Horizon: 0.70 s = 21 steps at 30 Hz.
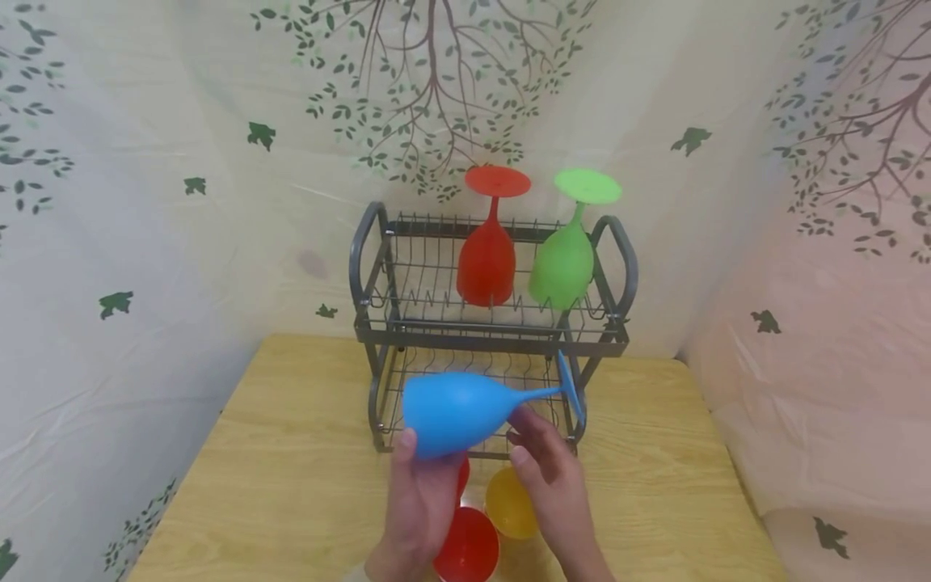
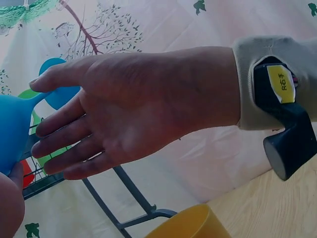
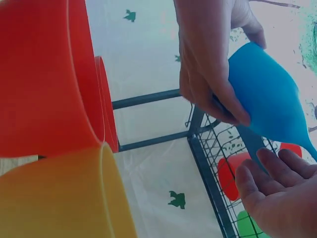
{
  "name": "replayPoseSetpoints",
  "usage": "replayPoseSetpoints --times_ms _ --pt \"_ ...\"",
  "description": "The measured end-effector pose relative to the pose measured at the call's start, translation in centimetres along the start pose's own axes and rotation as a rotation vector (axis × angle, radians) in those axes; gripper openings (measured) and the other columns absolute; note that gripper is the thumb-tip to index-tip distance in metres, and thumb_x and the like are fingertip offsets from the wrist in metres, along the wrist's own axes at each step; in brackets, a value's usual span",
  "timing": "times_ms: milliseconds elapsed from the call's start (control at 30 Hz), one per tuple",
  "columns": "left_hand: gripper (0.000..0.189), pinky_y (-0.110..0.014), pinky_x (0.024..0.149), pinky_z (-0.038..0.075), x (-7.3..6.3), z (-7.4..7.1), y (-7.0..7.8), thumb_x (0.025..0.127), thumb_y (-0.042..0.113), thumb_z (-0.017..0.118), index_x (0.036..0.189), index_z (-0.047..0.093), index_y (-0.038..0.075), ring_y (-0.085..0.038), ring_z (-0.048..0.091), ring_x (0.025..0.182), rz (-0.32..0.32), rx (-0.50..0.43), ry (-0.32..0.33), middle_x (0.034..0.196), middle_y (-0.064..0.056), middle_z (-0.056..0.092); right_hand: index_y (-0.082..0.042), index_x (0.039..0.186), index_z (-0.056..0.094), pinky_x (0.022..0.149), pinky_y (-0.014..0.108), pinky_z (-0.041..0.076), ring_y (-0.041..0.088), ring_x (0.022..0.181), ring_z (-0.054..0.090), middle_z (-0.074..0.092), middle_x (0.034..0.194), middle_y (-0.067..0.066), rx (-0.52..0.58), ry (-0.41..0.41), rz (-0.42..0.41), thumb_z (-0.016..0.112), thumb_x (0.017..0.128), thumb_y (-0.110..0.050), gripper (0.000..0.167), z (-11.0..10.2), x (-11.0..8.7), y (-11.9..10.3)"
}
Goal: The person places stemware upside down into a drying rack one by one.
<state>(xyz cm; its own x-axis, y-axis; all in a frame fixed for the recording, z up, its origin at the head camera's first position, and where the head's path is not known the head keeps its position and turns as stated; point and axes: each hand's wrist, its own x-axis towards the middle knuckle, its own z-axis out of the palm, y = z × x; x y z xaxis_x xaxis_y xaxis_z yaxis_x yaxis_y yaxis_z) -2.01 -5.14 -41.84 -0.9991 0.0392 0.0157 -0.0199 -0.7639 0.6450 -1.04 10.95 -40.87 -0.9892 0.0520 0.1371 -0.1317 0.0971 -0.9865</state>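
A blue goblet [image 1: 458, 412] is held sideways in front of the rack, its rim toward the left and its foot toward the right. My left hand [image 1: 422, 505] grips its bowl near the rim, thumb on the near side. Close to the stem is my right hand [image 1: 556, 477], its fingers loosely extended and not wrapped around it. In the left wrist view the right hand [image 2: 119, 109] shows its palm with spread fingers; whether it touches the stem, I cannot tell. In the right wrist view the left hand [image 3: 210, 59] holds the bowl from above.
A dark two-tier dish rack [image 1: 494, 335] stands at the table's back. On its upper tier, a red goblet [image 1: 486, 263] and a green goblet [image 1: 563, 271] sit upside down. Below my hands are red cups [image 1: 469, 546] and a yellow cup [image 1: 509, 505], mouths up.
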Motion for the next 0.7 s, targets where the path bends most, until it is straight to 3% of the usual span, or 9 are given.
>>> replayPoseSetpoints --times_ms 167,367,533,700 --pt "0.068 -0.043 0.118 0.039 -0.01 0.13 -0.15 0.104 0.046 0.043 0.158 0.011 0.021 -0.038 0.028 0.147 -0.014 -0.02 0.01 0.16 -0.014 0.025 -0.01 0.147 0.055 0.1 0.027 0.052 0.032 0.132 0.059 0.058 0.148 0.01 0.025 -0.003 -0.03 0.063 0.102 -0.017 0.046 0.47 0.08 0.01" --pt "0.068 -0.045 0.119 0.037 -0.24 0.35 -0.28 0.105 0.048 0.043 0.158 0.009 0.022 -0.037 0.029 0.147 -0.032 -0.022 0.035 0.161 -0.013 0.025 -0.01 0.149 0.052 0.107 0.044 0.049 0.033 0.134 0.058 0.058 0.148 0.011 0.006 -0.006 -0.02 0.065 0.102 -0.02 0.05 0.72 0.33 -0.08" --pt "0.071 -0.038 0.119 0.037 -0.18 0.19 -0.76 0.105 0.049 0.041 0.159 0.008 0.018 -0.035 0.03 0.146 -0.015 -0.052 0.025 0.16 -0.014 0.024 -0.01 0.151 0.049 0.11 0.058 0.043 0.035 0.136 0.055 0.056 0.15 0.011 0.01 -0.027 -0.016 0.068 0.1 -0.02 0.055 0.93 0.38 -0.16" --pt "0.072 -0.038 0.121 0.033 -0.12 -0.03 -0.78 0.105 0.05 0.042 0.16 0.008 0.018 -0.035 0.028 0.148 -0.044 0.024 0.032 0.161 -0.014 0.023 -0.013 0.151 0.049 0.11 0.062 0.042 0.035 0.137 0.054 0.055 0.151 0.008 -0.007 -0.019 0.0 0.071 0.099 -0.024 0.057 1.04 0.44 -0.29"
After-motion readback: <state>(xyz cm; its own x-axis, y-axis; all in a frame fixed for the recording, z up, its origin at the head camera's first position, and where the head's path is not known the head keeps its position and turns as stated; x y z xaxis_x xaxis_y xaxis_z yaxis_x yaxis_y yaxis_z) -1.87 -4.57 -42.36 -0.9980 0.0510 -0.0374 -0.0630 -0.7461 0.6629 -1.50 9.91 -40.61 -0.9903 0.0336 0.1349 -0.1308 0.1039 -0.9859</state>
